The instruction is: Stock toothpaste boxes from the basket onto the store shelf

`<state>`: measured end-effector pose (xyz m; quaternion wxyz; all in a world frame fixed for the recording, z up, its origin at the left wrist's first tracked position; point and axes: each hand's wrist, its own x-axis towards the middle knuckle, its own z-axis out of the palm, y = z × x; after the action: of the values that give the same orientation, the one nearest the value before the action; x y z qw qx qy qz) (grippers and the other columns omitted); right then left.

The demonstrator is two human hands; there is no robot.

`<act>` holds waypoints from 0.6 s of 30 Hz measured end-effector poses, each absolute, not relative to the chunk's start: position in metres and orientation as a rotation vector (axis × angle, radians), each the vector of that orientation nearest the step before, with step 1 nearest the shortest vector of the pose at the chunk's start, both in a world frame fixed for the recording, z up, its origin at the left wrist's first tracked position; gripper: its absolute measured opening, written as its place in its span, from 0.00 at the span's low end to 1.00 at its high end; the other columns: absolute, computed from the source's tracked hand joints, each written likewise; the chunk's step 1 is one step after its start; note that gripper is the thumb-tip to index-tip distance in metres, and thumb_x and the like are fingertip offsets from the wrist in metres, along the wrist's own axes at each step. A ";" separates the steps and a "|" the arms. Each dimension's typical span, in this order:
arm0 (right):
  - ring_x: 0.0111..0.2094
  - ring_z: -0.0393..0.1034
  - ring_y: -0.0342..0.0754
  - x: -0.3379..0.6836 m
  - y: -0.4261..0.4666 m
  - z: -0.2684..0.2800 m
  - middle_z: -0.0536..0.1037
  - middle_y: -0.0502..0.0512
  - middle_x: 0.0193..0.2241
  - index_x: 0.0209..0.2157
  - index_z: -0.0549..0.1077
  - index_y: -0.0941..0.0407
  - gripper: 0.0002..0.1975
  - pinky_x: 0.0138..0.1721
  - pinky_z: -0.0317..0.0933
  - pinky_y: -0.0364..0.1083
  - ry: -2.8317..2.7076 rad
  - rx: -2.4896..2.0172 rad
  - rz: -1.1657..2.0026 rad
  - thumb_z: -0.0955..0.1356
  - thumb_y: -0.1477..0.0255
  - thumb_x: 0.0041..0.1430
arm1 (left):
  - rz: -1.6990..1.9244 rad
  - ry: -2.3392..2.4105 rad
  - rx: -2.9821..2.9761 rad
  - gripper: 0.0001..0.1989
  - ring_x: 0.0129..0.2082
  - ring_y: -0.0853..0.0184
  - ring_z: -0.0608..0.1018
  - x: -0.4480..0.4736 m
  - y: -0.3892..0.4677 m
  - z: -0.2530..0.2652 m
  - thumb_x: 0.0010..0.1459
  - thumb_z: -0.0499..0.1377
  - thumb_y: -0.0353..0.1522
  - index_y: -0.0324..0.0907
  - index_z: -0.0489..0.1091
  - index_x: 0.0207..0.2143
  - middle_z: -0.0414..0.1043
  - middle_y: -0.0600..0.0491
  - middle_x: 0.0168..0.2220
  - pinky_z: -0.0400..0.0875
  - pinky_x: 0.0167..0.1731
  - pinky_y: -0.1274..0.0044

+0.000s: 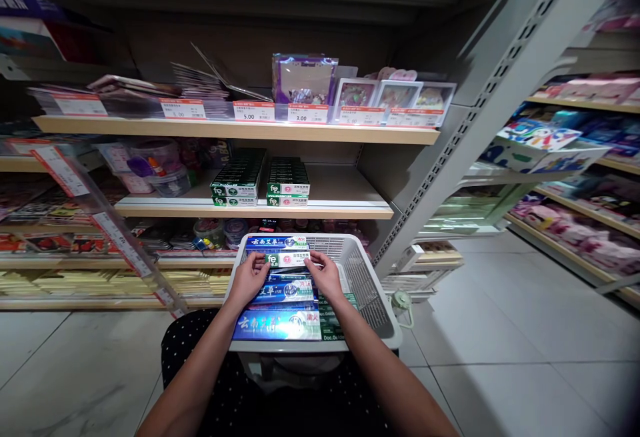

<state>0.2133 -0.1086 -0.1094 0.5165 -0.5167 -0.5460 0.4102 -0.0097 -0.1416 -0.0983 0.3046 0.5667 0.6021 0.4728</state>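
Note:
Between my two hands is a green and white toothpaste box point(287, 260), held level over a pale plastic basket point(357, 250). My left hand point(249, 278) grips its left end and my right hand point(325, 274) its right end, fingers closed on the edges. Under and around it in the basket lie blue toothpaste boxes point(277, 325) with white lettering. Dark green boxes point(333, 320) fill part of the basket's right side, partly covered by my right forearm.
Ahead, a middle shelf point(345, 212) carries two stacks of green and white boxes point(234, 190) and clear plastic tubs point(160, 167). The shelf above holds priced packets point(303, 90). A slotted metal upright point(450, 130) stands at right. A green-lidded bottle point(401, 307) sits beside the basket.

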 end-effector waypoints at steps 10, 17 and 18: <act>0.43 0.75 0.56 0.212 -0.108 -0.111 0.79 0.62 0.42 0.43 0.75 0.58 0.20 0.43 0.69 0.52 -1.310 -1.231 1.022 0.70 0.60 0.51 | 1.216 1.631 1.476 0.18 0.34 0.61 0.80 -0.011 -0.143 -0.100 0.53 0.59 0.44 0.41 0.70 0.41 0.78 0.49 0.35 0.74 0.36 0.72; 0.45 0.73 0.56 0.209 -0.108 -0.106 0.78 0.60 0.44 0.44 0.74 0.57 0.18 0.48 0.66 0.55 -1.386 -1.267 0.892 0.69 0.62 0.54 | 1.255 1.602 1.477 0.16 0.37 0.61 0.80 -0.011 -0.138 -0.100 0.53 0.59 0.42 0.42 0.69 0.41 0.77 0.48 0.37 0.74 0.37 0.71; 0.45 0.73 0.55 0.209 -0.107 -0.104 0.78 0.60 0.44 0.45 0.73 0.57 0.18 0.49 0.67 0.54 -1.391 -1.244 0.891 0.68 0.63 0.54 | 1.263 1.598 1.485 0.16 0.37 0.61 0.80 -0.011 -0.136 -0.100 0.53 0.59 0.41 0.42 0.68 0.41 0.77 0.49 0.37 0.74 0.37 0.71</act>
<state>0.2087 -0.1070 -0.1041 0.5114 -0.5170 -0.5779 0.3704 -0.0113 -0.1364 -0.0996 0.3054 0.5610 0.6036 0.4772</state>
